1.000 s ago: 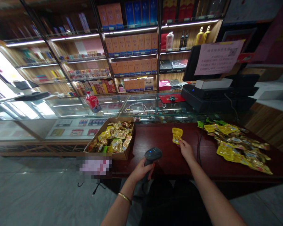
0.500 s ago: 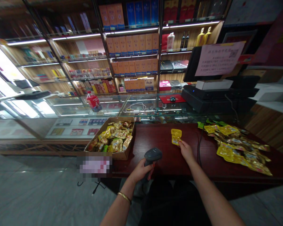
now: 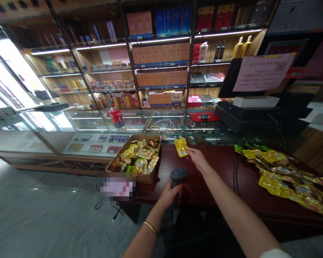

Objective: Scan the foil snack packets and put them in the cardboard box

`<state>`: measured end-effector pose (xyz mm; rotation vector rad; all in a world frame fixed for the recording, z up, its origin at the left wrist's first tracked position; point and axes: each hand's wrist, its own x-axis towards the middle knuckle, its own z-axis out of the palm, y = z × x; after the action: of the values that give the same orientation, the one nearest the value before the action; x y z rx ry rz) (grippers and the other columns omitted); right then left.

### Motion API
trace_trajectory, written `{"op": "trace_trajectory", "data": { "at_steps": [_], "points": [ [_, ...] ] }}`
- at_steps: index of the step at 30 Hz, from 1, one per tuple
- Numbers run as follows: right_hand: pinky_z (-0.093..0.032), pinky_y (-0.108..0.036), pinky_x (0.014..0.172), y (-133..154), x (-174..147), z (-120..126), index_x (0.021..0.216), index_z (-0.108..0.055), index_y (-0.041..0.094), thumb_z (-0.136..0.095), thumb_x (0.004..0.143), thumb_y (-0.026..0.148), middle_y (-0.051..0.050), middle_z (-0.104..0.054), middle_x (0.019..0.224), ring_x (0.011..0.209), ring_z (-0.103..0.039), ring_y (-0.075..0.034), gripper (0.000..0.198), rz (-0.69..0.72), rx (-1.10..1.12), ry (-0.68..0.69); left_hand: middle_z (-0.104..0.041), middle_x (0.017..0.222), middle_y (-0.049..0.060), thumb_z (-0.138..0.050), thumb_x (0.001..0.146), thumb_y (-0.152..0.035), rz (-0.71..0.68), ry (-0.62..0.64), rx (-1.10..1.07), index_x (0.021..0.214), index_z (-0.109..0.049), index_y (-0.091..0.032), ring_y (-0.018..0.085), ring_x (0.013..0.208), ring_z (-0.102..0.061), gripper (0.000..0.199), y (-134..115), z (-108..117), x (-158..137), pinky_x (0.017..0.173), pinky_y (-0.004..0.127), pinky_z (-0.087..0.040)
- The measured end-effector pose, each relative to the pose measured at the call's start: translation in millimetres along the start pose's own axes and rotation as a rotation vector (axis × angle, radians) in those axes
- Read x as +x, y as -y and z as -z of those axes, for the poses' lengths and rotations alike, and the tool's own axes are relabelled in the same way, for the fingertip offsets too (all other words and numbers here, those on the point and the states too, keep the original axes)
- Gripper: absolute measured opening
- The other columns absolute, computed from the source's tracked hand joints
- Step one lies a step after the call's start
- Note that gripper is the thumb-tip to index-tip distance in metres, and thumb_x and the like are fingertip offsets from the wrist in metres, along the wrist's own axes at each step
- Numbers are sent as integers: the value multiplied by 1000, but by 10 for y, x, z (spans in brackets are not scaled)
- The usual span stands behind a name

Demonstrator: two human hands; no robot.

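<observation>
My left hand (image 3: 170, 194) is wrapped round the handle of a dark barcode scanner (image 3: 178, 174), held upright at the near edge of the table, a small blue light showing on its head. Between the fingertips of my right hand (image 3: 197, 159) is a yellow snack packet (image 3: 181, 147), pinched by its lower right corner beyond the scanner. To the left of both hands stands a cardboard box (image 3: 148, 178) filled with gold, yellow and green packets (image 3: 141, 166). A loose pile of similar packets (image 3: 282, 175) lies on the right side of the table.
The dark red wooden table (image 3: 215, 186) meets a glass display counter (image 3: 140, 123). On the glass stand a red-labelled bottle (image 3: 116, 116) and a mouse (image 3: 204, 117) on a red pad. A monitor (image 3: 231, 77) rises at the right. A black cable (image 3: 236, 175) crosses the table.
My right hand has carried the yellow packet leftward and away from me, toward the box side. The scanner stays in my left hand, its blue light now visible. The view has shifted slightly left.
</observation>
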<state>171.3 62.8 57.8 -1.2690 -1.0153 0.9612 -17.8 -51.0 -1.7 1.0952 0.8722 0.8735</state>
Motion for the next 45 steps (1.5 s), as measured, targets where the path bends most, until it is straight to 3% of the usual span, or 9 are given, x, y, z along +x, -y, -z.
{"op": "trace_trajectory", "data": {
  "at_steps": [4, 7, 14, 18, 26, 29, 33, 40, 45],
  "points": [
    [-62, -29, 68, 412, 350, -837, 104, -78, 21, -58, 94, 38, -4, -81, 93, 79, -74, -17, 27, 9, -86, 105, -57, 48, -9, -80, 71, -63, 10, -15, 16, 96, -51, -21, 9, 30, -46, 57, 31, 34, 19, 32, 19, -35],
    [-61, -33, 87, 408, 524, -817, 107, -77, 23, -59, 94, 35, -3, -81, 104, 95, -74, -18, 25, 14, -226, 40, -57, 48, -8, -79, 72, -66, -12, -26, 40, 93, -53, -20, 10, 30, -47, 56, 24, 55, 12, 32, 19, -34],
    [-23, -52, 125, -200, 312, 985, 140, -54, -5, -46, 91, 25, -32, -49, 151, 150, -38, -36, 58, -72, -628, -378, -57, 49, -7, -79, 71, -67, -9, -30, 26, 90, -56, -19, 10, 32, -47, 56, -22, 45, -39, 33, 20, -35],
    [-12, -63, 124, -365, 357, 1945, 152, -39, -4, -46, 88, 27, -31, -28, 165, 158, -13, -40, 71, -58, -829, -545, -57, 48, -6, -78, 71, -69, -5, -37, 46, 88, -57, -20, 10, 32, -47, 56, 15, 56, -17, 34, 20, -34],
    [-17, -78, 112, -565, 818, 3014, 147, -54, 16, -50, 91, 47, -24, -33, 165, 154, -20, -45, 64, -275, -1438, -532, -56, 49, -4, -77, 70, -72, 26, -51, 81, 84, -57, -20, 11, 32, -46, 58, 87, 112, 23, 35, 23, -36],
    [-14, -79, 112, -615, 790, 3037, 138, -62, 20, -49, 93, 45, -21, -53, 151, 144, -40, -42, 53, -288, -1532, -475, -54, 45, -5, -77, 69, -73, 22, -62, 86, 81, -57, -20, 11, 30, -44, 58, 120, 119, 41, 33, 21, -33],
    [-4, -73, 118, -620, 561, 2819, 133, -65, 17, -46, 95, 31, -17, -68, 134, 129, -55, -35, 44, -75, -1677, -393, -56, 48, -5, -77, 69, -72, -9, -77, 61, 79, -56, -20, 10, 30, -45, 57, 89, 102, 39, 33, 21, -33],
    [12, -69, 119, -614, -135, 2125, 139, -62, 24, -43, 97, 27, -13, -65, 143, 137, -51, -34, 46, 188, -1640, -251, -57, 47, -6, -80, 71, -66, -38, -57, 32, 88, -57, -18, 10, 30, -46, 56, -11, 36, 10, 33, 20, -33],
    [9, -72, 117, -499, -519, 1750, 143, -58, 23, -49, 94, 37, -15, -58, 150, 141, -45, -37, 52, 146, -1600, -186, -56, 44, -6, -77, 76, -65, -70, -43, 45, 94, -58, -17, 11, 31, -47, 54, -12, 15, -14, 34, 20, -33]
  ]
}}
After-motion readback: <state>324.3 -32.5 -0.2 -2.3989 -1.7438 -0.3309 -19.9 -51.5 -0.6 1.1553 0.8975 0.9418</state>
